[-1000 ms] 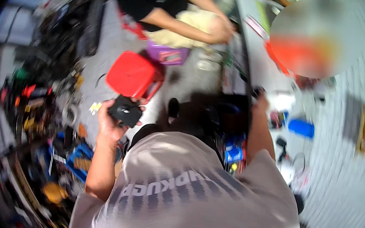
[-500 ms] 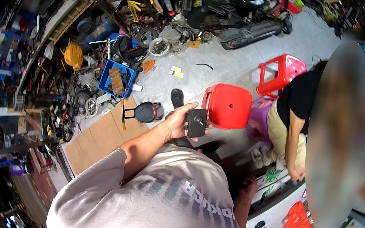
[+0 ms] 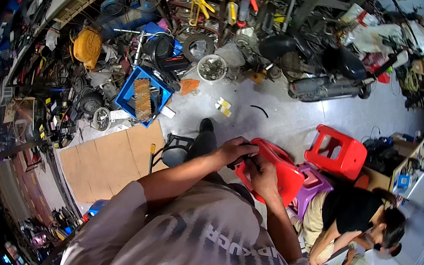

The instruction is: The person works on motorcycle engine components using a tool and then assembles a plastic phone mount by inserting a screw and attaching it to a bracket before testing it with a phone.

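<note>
My left hand (image 3: 235, 149) and my right hand (image 3: 261, 174) meet in front of my chest around a small black boxy part (image 3: 245, 155), which is mostly hidden by the fingers. Both hands grip it, the left from the left side, the right from below. Directly under them stands a red plastic stool (image 3: 276, 172). My dark trouser leg and black shoe (image 3: 206, 126) stretch out over the grey floor beyond my hands.
A purple stool (image 3: 313, 184) and a second red stool (image 3: 337, 151) stand to the right, next to a crouching person in black (image 3: 356, 216). Flat cardboard (image 3: 112, 157), a blue crate (image 3: 143, 94), a dark scooter (image 3: 321, 72) and heaps of tools ring the floor.
The view has swung round towards the cluttered floor. My right hand has come up and joined my left hand on the black part, which the left hand held alone before.
</note>
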